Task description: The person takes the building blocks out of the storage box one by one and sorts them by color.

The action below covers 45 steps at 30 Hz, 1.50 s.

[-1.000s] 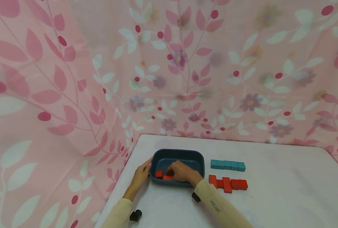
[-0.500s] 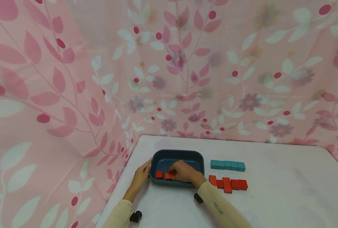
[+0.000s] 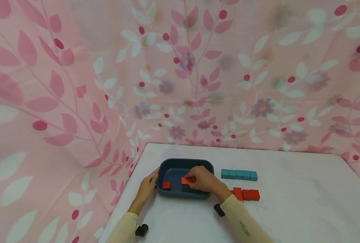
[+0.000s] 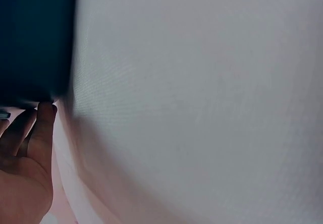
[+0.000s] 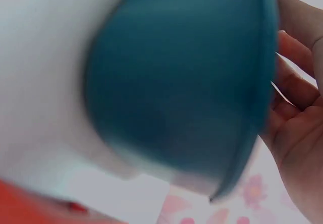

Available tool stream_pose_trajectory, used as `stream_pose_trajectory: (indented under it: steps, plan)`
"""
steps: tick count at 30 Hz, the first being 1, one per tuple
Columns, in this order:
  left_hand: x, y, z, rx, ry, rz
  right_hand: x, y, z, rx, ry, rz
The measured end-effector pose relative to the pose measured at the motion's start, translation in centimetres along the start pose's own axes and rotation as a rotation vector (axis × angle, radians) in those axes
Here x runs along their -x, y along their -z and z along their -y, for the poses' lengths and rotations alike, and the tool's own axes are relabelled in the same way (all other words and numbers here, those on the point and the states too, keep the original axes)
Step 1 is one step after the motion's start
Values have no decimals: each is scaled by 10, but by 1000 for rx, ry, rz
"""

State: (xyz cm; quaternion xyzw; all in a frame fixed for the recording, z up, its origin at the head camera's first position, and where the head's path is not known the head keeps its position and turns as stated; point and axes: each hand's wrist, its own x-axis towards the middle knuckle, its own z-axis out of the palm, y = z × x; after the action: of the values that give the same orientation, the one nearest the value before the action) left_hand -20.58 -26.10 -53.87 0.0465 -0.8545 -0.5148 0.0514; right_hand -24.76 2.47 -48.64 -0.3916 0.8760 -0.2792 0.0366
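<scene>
right hand: right hand (image 3: pixel 204 180) is over the dark blue rounded-rectangle plastic tray (image 3: pixel 170 162), fingers curled round a red rectangular block (image 3: pixel 188 180), holding it just above the tray floor near the middle. Right wrist view is blurred: only the tray's outer wall (image 5: pixel 176 93) and part of the hand (image 5: pixel 298 113) are readable.
left hand: left hand (image 3: pixel 147 185) lies against the tray's left outer wall, fingers straight and touching the rim, gripping nothing. Left wrist view shows fingertips (image 4: pixel 45 114) at the tray's lower edge (image 4: pixel 30 42).
held block: in the right hand's fingers, inside the tray outline; contact with the floor can't be told.
second block: small red cube-like block (image 3: pixel 166 185) sits on the tray floor at the front-left corner, apart from the held one.
tray: on the white cloth-covered table (image 3: pixel 289 209), near its left edge.
teal row: five teal blocks (image 3: pixel 239 174) end to end in a straight line, right of the tray, well apart from it.
red group: cluster of red blocks (image 3: pixel 246 194) in front of the teal row, partly hidden by the right wrist.
sleeves: cream long sleeves (image 3: pixel 246 226) on both arms.
backdrop: pink leaf-and-flower print curtain (image 3: pixel 76 84) behind and left of the table.
</scene>
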Motion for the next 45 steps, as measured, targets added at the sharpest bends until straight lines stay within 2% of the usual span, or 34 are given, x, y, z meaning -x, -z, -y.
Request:
stream_pose_trajectory:
  steps: [7,13,17,20,22,23,29,30,32,40,45]
  plan:
    - [0,1,2,-16,8,-4,31,19,-1,17,2,-97]
    - [0,2,5,-1,12,2,60,30,-4,-22,-63,-165]
    - [0,3,7,18,9,5,77,33,-5,-37,-43,-203]
    - [1,4,8,38,14,10,86,33,-6,-18,-39,-196]
    - [2,4,7,42,9,15,93,32,-5,-7,-65,-181]
    - [5,6,1,47,10,23,96,32,-6,-3,-74,-174]
    - [6,7,-1,42,15,22,114,25,-11,-7,-132,-146]
    - [3,6,4,40,13,14,117,24,-12,-8,-142,-140]
    - [3,6,2,50,15,13,120,22,-12,-6,-162,-127]
    - [0,2,-1,65,26,19,134,14,-13,-32,-298,-61]
    - [0,0,-1,73,32,28,141,10,-17,-39,-292,-42]
